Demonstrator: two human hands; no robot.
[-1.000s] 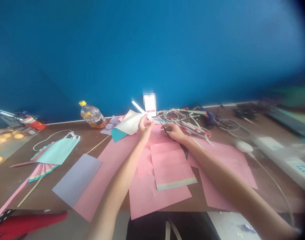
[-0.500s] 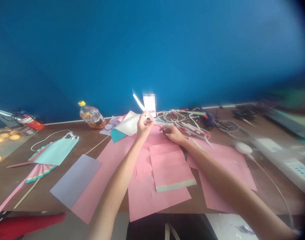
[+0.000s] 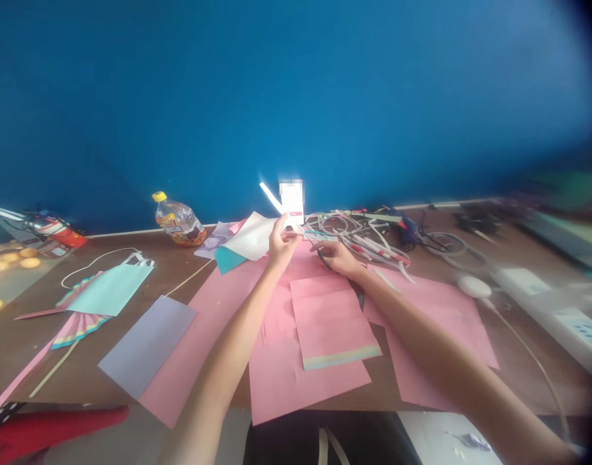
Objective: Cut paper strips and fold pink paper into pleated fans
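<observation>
My left hand (image 3: 282,244) pinches a narrow white paper strip (image 3: 271,197), whose long end sticks up to the left. Close on its right, my right hand (image 3: 338,256) is closed around dark-handled scissors (image 3: 322,257), with the blades pointing toward the strip. Whether the blades touch the strip is too small to tell. Under my forearms lie sheets of pink paper (image 3: 310,394). On top of them is a smaller pink sheet (image 3: 329,316) with a yellow and blue band along its near edge.
A phone (image 3: 292,201) leans against the blue wall behind my hands. Tangled cables (image 3: 354,236) lie to its right, a drink bottle (image 3: 179,221) stands left. Further left are a light-blue paper bag (image 3: 112,287) and pleated paper fan (image 3: 80,329). A power strip (image 3: 552,310) sits at right.
The view has shifted slightly. My left hand still pinches the strip and my right hand still holds the scissors; the strip's raised end looks a little shorter.
</observation>
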